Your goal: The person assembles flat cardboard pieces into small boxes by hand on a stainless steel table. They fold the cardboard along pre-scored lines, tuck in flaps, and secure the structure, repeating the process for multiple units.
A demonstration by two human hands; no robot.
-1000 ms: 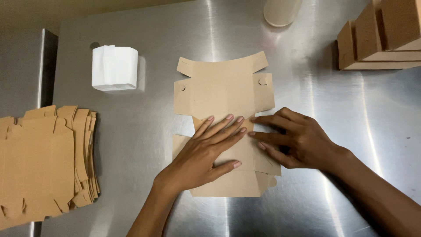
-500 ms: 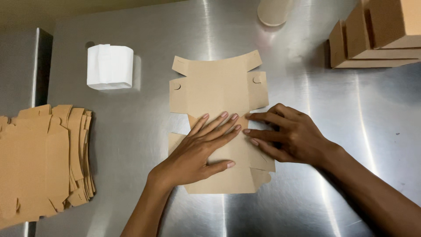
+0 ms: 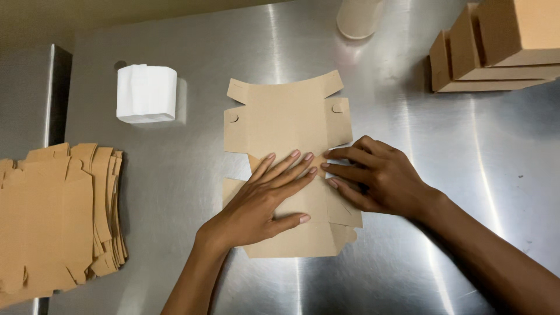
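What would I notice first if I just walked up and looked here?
Two hands pressed flat on a brown cardboard cutout in the middle of the shiny metal table: the left hand and the right hand. A stack of the same flat cutouts lies at the left edge.

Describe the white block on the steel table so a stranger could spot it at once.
On the steel table, look up and left of the flat box blank. The white block stands alone there, the only white thing among brown cardboard.

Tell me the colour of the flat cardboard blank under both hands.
Plain light brown, unprinted; the cardboard blank shows best in the head view.
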